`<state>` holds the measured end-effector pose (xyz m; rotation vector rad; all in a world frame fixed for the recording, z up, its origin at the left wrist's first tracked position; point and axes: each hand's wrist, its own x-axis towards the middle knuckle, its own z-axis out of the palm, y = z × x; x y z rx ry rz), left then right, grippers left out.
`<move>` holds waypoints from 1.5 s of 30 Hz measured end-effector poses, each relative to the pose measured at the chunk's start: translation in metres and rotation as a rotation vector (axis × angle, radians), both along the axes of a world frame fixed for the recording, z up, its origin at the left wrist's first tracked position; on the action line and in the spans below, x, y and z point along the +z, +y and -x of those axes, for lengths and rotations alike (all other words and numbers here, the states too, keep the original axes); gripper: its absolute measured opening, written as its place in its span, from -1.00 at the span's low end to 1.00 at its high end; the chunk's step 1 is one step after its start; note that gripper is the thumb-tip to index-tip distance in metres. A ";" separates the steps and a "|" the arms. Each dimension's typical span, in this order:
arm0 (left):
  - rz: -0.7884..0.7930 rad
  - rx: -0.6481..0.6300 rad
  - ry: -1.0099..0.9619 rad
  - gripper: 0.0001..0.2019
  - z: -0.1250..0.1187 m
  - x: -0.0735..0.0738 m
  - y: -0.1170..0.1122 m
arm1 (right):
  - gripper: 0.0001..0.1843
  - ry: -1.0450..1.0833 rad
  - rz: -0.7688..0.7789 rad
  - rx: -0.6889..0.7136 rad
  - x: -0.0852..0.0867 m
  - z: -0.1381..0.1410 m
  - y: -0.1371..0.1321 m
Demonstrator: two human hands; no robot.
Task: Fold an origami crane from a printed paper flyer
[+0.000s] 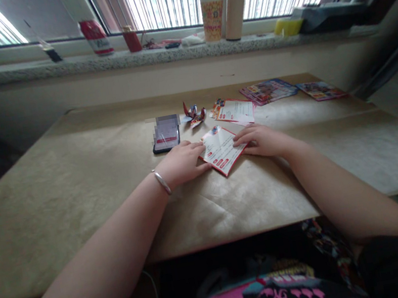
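Observation:
A white paper sheet with red print (220,150) lies on the brown paper-covered table (74,181), turned like a diamond. My left hand (182,163) rests on its left corner, fingers together and pressing down; a silver bangle sits on that wrist. My right hand (259,139) lies flat on the sheet's right corner, fingers stretched toward the left. Neither hand lifts the sheet.
A phone (166,137) lies just beyond my left hand. A small folded paper figure (193,115) and more printed leaflets (236,110) (268,90) (321,90) lie farther back. Cans, a cup (213,17) and clutter stand on the windowsill (16,73).

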<state>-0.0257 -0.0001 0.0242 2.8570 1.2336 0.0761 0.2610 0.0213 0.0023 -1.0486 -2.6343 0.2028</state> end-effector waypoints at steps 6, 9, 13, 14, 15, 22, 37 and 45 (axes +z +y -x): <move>0.005 -0.023 0.010 -0.59 0.004 0.000 0.004 | -0.77 -0.058 -0.060 -0.058 0.004 -0.001 -0.002; 0.020 -0.019 -0.002 -0.63 0.005 0.001 0.005 | -0.78 -0.060 -0.040 -0.082 0.006 -0.002 -0.003; -0.004 0.003 0.009 -0.66 0.003 0.003 0.003 | -0.78 -0.044 -0.013 -0.105 0.006 -0.004 -0.001; -0.019 0.019 0.012 -0.66 0.002 0.003 0.003 | -0.78 -0.044 -0.010 -0.119 0.005 -0.004 0.000; -0.035 0.038 0.017 -0.66 0.001 0.002 0.002 | -0.77 -0.045 -0.008 -0.139 0.005 -0.003 0.000; -0.131 0.166 -0.039 -0.69 -0.005 -0.005 0.005 | -0.70 -0.090 0.040 -0.365 0.008 0.009 -0.003; -0.077 0.072 -0.068 -0.39 -0.008 -0.019 -0.001 | -0.60 -0.088 -0.071 -0.579 -0.002 0.027 -0.006; -0.053 0.135 0.013 -0.36 -0.012 -0.022 -0.007 | -0.47 -0.133 -0.101 -0.631 -0.006 0.032 -0.005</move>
